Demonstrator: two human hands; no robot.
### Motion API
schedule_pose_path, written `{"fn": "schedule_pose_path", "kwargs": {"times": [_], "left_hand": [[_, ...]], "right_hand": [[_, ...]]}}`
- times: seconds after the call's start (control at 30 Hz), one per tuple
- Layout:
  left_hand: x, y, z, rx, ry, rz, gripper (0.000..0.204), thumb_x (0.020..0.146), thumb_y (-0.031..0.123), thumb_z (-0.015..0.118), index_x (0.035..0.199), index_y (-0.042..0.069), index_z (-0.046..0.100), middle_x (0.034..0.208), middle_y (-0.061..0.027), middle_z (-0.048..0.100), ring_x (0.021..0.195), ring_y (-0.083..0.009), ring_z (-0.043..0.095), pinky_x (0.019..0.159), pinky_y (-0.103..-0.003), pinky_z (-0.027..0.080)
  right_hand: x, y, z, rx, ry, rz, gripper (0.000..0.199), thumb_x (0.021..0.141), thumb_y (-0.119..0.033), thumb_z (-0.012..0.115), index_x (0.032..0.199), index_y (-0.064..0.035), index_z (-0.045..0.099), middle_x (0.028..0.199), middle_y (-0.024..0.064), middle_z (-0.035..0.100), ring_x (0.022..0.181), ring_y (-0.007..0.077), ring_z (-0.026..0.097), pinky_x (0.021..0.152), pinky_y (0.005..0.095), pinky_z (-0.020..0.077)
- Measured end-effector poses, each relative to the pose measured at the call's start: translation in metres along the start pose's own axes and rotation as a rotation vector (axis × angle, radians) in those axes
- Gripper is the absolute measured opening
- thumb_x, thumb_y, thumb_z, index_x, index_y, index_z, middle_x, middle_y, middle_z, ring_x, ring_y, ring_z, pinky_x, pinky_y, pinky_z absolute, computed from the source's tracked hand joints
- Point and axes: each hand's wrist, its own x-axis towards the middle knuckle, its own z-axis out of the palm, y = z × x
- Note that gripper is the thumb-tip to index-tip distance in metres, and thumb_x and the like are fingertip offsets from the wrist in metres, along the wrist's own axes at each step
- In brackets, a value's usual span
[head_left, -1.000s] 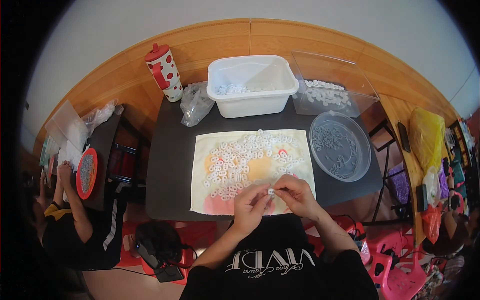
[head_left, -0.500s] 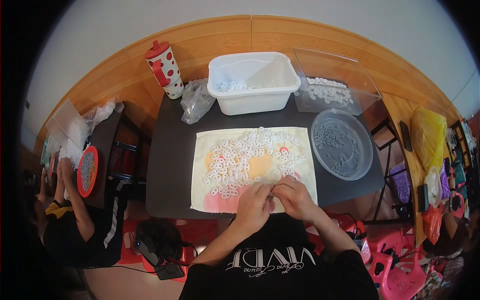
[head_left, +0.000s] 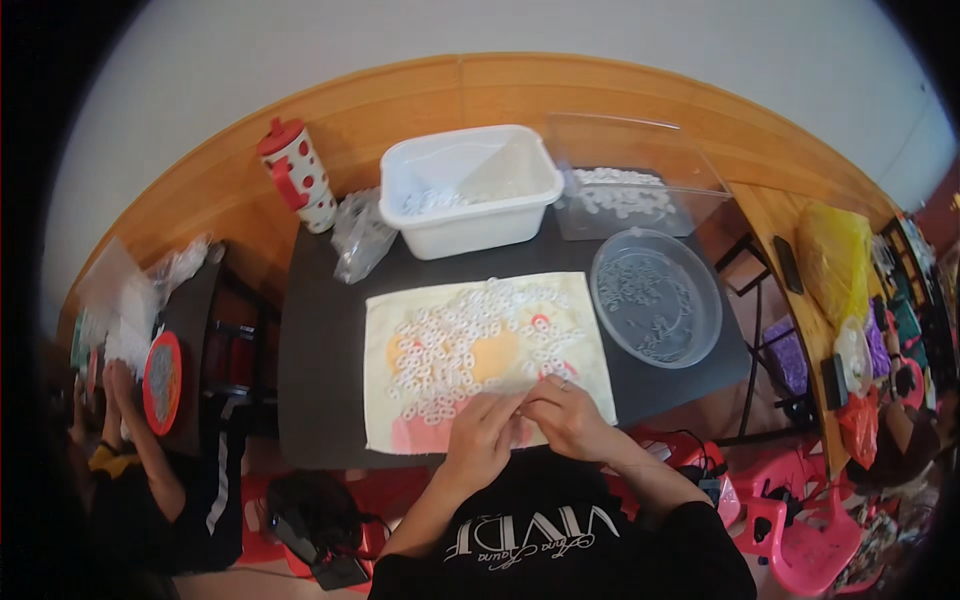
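My left hand [head_left: 480,440] and my right hand [head_left: 570,415] meet over the near edge of a cream cloth [head_left: 382,330] with pink and orange patches. Fingertips of both are pinched together, touching or nearly so; whatever sits between them is too small and hidden to make out. Just beyond my fingers, many small white plastic pieces with two holes [head_left: 455,350] lie scattered on the cloth. To the right of the cloth stands a round clear tub [head_left: 712,320] holding small grey metal-looking parts [head_left: 640,285].
A white plastic basin [head_left: 470,232] with white pieces inside stands at the back, beside a crumpled clear bag [head_left: 362,235] and a red-spotted tumbler [head_left: 300,178]. A clear box [head_left: 600,222] holds white discs. Another person's arms [head_left: 140,415] work beside a red tray [head_left: 165,385] at the left.
The view has shifted, so the table and its things sit lower and further left in the picture. Both hands stay pinched together over the cloth.
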Motion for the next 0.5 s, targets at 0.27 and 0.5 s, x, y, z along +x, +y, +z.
{"fn": "schedule_pose_path", "kwargs": {"times": [0.27, 0.5], "left_hand": [[0.0041, -0.0071, -0.0025, 0.036, -0.122, 0.079, 0.046, 0.071, -0.010, 0.062, 0.116, -0.004, 0.061, 0.090, -0.0166, 0.060, 0.083, -0.0358, 0.059, 0.071, -0.043, 0.049], [0.0041, -0.0088, -0.0015, 0.021, -0.114, 0.073, 0.047, 0.069, -0.012, 0.061, 0.115, -0.004, 0.061, 0.089, -0.0169, 0.059, 0.080, -0.0353, 0.060, 0.069, -0.043, 0.050]], "right_hand": [[-0.0030, 0.0002, -0.0028, 0.010, -0.072, 0.000, 0.020, 0.068, 0.003, 0.062, 0.087, -0.0016, 0.063, 0.090, 0.0131, 0.056, 0.083, 0.0328, 0.055, 0.074, 0.0393, 0.0469], [-0.0011, 0.0004, -0.0034, 0.062, -0.081, -0.028, 0.019, 0.066, 0.005, 0.062, 0.084, -0.0002, 0.062, 0.089, 0.0130, 0.055, 0.084, 0.0325, 0.054, 0.073, 0.0384, 0.0457]]}}
